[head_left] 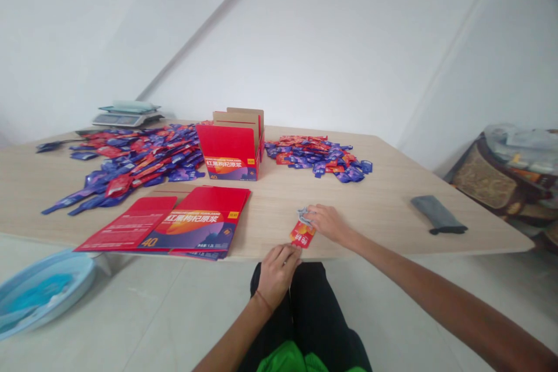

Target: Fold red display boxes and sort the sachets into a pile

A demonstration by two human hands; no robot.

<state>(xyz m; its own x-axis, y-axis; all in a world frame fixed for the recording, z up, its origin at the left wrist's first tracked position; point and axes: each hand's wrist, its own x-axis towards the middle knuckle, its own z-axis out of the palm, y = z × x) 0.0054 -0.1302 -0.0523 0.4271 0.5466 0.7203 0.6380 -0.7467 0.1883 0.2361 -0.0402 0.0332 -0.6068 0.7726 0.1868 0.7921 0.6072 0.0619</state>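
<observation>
A red-and-orange sachet (300, 236) lies at the table's front edge between my two hands. My left hand (281, 267) pinches its near end, fingers closed. My right hand (325, 222) is closed on a crumpled grey cloth (305, 216), which rests against the sachet's far end. Left of my hands, flat printed cartons (196, 218) are stacked, red with a purple and orange pattern. Beyond them stands an open red box (231, 154) with its brown inner flaps raised; its contents are hidden by the front panel.
Blue and red sachets lie heaped left (143, 157) and right (322, 157) of the box. A scale (126, 119) stands at the back left, a folded grey cloth (437, 213) on the right. Below the left edge is a blue basin (82, 270); a patterned bag (488, 180) sits at far right.
</observation>
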